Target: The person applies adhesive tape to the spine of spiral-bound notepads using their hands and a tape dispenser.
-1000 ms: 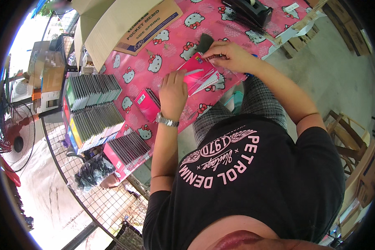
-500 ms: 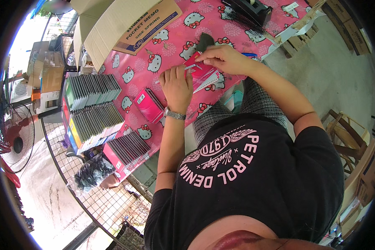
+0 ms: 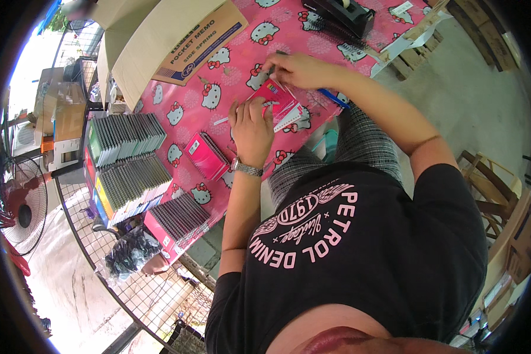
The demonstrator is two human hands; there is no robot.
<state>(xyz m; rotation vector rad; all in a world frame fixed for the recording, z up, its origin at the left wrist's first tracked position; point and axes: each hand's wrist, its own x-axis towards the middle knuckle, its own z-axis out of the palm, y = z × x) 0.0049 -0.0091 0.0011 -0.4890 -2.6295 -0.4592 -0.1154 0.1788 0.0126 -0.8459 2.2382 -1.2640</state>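
My left hand [image 3: 251, 127] presses down with curled fingers on a thin pale strip [image 3: 220, 121], which lies across a pink notebook cover [image 3: 272, 93]. White punched paper [image 3: 289, 120] shows along the near edge of that cover. At its far edge, my right hand [image 3: 298, 71] has bent fingers over a small dark object [image 3: 281, 53], mostly hidden beneath them. A pink spiral notebook [image 3: 205, 154] lies flat to the left of my left hand. Beside my right wrist is a blue pen-like item [image 3: 334, 98].
Spiral notebooks stand in a green stack [image 3: 127, 138], a yellow-and-blue stack [image 3: 133, 183] and a pink stack [image 3: 177, 218] at left. A cardboard box [image 3: 202, 52] sits at the back. A black tape dispenser [image 3: 351, 22] occupies the far right. A fan [image 3: 26, 206] stands beyond a wire rack.
My right hand has left the strip and shifted up and left onto the dark object. My left hand stays on the strip, while the whole view has shifted slightly.
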